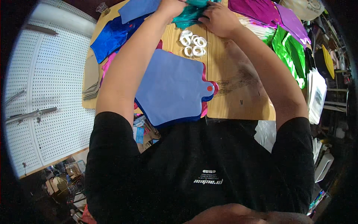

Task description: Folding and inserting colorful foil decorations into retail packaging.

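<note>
From the head camera, both hands are gripping a crumpled teal foil balloon (192, 13) at the wooden table's (238, 100) far edge: the left hand (172, 8) is pinching its left side, the right hand (220, 18) is closing over its right. White rings (193, 44) are lying just below.

A shiny teal foil balloon (191, 13) sits crumpled between the left hand (172, 7) and right hand (220, 18), above a pale wooden tabletop (238, 100) marked with dark smudges. Nearby lie small white plastic rings (193, 44), a flat matte periwinkle-blue balloon (173, 87) edged in pink, a glossy royal-blue foil balloon (112, 37), magenta-purple foil balloons (272, 13) and bright green foil balloons (289, 52). At the side stands a white pegboard panel (48, 93) dotted with holes.
</note>
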`<state>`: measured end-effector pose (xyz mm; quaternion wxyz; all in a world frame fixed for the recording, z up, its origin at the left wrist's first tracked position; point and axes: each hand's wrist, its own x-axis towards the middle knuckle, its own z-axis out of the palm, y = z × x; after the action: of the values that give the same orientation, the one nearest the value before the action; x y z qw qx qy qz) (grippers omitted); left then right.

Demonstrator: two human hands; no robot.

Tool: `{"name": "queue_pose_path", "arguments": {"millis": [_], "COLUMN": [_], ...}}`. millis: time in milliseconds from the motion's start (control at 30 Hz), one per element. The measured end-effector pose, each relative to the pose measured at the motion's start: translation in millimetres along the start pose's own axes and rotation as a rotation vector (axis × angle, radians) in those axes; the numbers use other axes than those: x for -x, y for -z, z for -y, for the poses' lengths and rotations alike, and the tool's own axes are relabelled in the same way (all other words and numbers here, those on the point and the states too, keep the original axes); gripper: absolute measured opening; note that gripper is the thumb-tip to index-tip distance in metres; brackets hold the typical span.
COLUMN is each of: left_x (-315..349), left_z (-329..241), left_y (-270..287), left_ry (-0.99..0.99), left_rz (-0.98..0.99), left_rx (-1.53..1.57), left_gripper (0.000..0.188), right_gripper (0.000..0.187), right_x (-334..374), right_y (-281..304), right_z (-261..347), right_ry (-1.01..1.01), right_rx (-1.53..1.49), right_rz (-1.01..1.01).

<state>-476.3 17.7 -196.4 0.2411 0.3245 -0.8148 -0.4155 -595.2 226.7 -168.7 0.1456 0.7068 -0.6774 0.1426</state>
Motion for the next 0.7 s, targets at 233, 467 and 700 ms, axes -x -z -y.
{"name": "queue_pose_path", "arguments": {"millis": [233,467,700], "left_x": [-43.1,-28.0,9.6], "left_z": [6.2,-66.1,-100.2], "left_y": [38.8,108.8,182.2], "left_ry": [-0.235,-0.154,-0.200], "left_rz": [-0.363,-0.557,-0.589], "left_rx": [-0.002,0.027,0.326], "left_gripper": [0.016,0.025,0.028], "right_gripper": [0.037,0.034,0.036], "right_x": [0.0,5.0,0.5], "right_y": [-7.1,-5.7,3.3], "right_z": [-1.3,-6.9,6.5], "right_ry": [-0.022,-0.063,-0.130], "right_rx": [-0.089,-0.081,-0.021], "right_rz": [0.066,0.137,0.172]}}
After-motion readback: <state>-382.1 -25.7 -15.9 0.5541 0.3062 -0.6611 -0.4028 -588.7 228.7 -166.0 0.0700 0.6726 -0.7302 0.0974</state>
